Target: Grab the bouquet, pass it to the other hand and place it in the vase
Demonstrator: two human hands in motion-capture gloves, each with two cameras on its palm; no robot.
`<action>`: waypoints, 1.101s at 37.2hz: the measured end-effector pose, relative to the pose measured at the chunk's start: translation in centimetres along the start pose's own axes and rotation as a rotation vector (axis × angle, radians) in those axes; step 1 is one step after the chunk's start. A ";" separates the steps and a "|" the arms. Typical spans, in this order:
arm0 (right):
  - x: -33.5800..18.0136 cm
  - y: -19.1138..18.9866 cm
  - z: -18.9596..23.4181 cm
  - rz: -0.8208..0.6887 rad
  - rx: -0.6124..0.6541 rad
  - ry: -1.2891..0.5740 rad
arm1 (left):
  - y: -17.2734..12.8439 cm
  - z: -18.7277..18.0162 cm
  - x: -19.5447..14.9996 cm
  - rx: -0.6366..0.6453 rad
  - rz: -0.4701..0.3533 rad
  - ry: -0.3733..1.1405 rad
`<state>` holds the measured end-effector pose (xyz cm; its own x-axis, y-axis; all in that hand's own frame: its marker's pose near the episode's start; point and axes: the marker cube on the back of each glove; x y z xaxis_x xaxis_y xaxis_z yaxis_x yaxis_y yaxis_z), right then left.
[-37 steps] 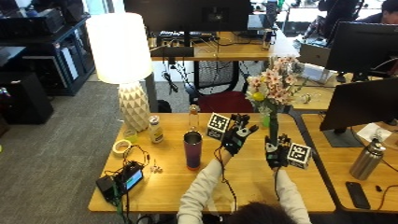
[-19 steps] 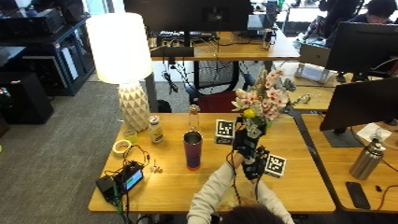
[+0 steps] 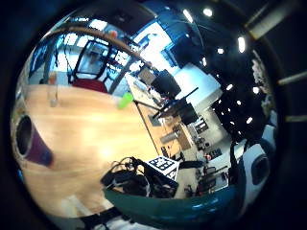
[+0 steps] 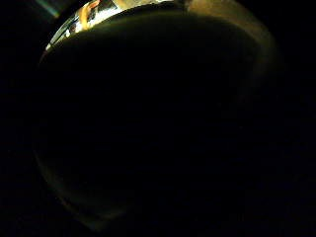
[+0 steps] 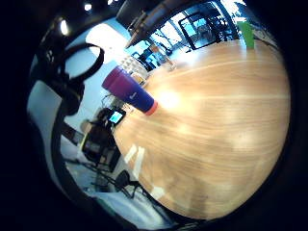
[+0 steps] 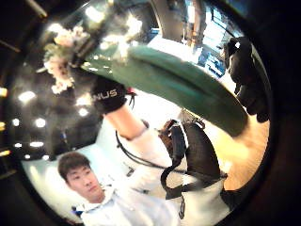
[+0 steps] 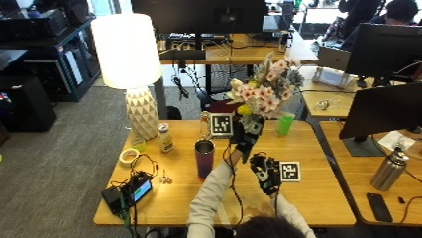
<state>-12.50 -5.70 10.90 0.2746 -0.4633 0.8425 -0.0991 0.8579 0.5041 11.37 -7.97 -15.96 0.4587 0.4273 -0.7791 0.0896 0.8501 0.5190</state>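
At a wooden tabletop [image 7: 316,193], a person's left hand [image 7: 245,140] grips the stems of the bouquet [image 7: 265,92] and holds it upright above the middle of the surface, the pink and cream blooms raised well clear of the wood. The right hand [image 7: 266,173] hangs lower and nearer, just right of the left forearm and apart from the stems; whether its fingers are spread or curled cannot be told, and it appears to hold nothing. The right thumb side palm view shows the green wrapped stems close to that palm, with the other hand clasped round them.

The handover seems the step in hand. To do it well, the right hand would best rise to the stems just under the left hand's grip, and the left should let go only once the right has closed round them, keeping the blooms upright.

From left to right: a tangle of cables and a small device [image 7: 129,191] at the near left corner, a roll of tape [image 7: 129,156], a tall white lamp [image 7: 129,69] at the far left, a small bottle [image 7: 165,139], then a purple tumbler [image 7: 204,157] left of the arms. A green cup [image 7: 285,124] stands at the far edge right of the bouquet. No vase can be made out with certainty; the tumbler stands nearest any path leftward.
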 end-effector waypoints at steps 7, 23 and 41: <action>2.4 0.0 -1.8 0.046 0.056 0.001 | -5.4 -4.7 8.3 0.196 0.179 0.086; 1.5 -0.5 -4.0 0.086 0.120 0.001 | -10.2 -14.4 -0.1 0.478 0.083 -0.142; 4.8 -0.6 -3.9 0.078 0.090 0.052 | -9.5 -16.3 -10.6 0.462 -0.008 -0.044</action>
<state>-7.41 -7.56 13.97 0.3116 -0.3818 0.8701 -0.2066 0.8666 0.4542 -8.74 -15.55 -18.37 0.4929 0.3995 -0.7729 0.4731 0.6225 0.6235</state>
